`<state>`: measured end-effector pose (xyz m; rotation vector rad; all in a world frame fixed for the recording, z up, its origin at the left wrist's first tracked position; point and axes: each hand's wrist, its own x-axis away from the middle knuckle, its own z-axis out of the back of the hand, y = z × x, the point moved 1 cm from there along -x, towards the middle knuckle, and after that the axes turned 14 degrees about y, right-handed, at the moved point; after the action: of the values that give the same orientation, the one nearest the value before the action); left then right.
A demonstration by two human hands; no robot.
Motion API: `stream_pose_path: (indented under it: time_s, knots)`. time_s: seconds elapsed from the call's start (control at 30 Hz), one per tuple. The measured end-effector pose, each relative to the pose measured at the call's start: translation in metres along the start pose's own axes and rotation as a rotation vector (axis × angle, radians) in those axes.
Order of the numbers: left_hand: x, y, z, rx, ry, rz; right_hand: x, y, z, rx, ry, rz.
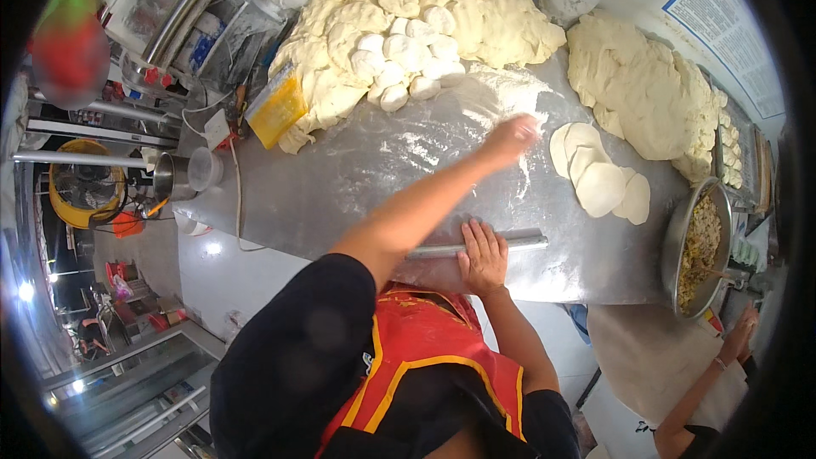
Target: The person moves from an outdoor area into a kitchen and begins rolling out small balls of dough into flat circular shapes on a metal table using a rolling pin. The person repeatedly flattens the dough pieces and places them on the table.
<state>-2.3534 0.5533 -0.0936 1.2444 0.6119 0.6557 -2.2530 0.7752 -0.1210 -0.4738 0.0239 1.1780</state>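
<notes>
My left hand [515, 139] reaches across the steel worktable [306, 197], over a patch of scattered flour [510, 92]. Its fingers look curled but are blurred, and I cannot tell whether anything is in them. Near the front edge my right hand [483, 256] lies palm down over a rolling pin [526, 244], holding it against the table. Several thin rolled dough rounds [599, 188] overlap to the right of my left hand. Behind it, small floured dough pieces [408, 54] are heaped against a large mass of dough [338, 32].
Another large dough slab [644, 89] lies at the back right. A metal bowl of chopped filling [676, 248] stands at the right edge. A yellow-handled scraper [277, 108] leans on the dough at left, near a roller machine [172, 13] and a cord [239, 204]. Another person's hands [739, 335] show at lower right.
</notes>
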Motion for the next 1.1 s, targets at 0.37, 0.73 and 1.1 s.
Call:
stream_pose_path:
  time_s: [0.37,0.73,1.1]
  knots:
    - [0.027,-0.021,-0.04,-0.882,-0.386,-0.626,0.001,0.007,-0.007,0.006,0.015,0.008]
    - [0.069,-0.065,0.114,-1.109,-0.193,-0.277,-0.002,0.002,-0.003,-0.038,0.114,0.016]
    - [0.126,-0.055,0.128,-0.937,-0.255,-0.481,-0.004,0.005,-0.005,0.021,0.114,0.07]
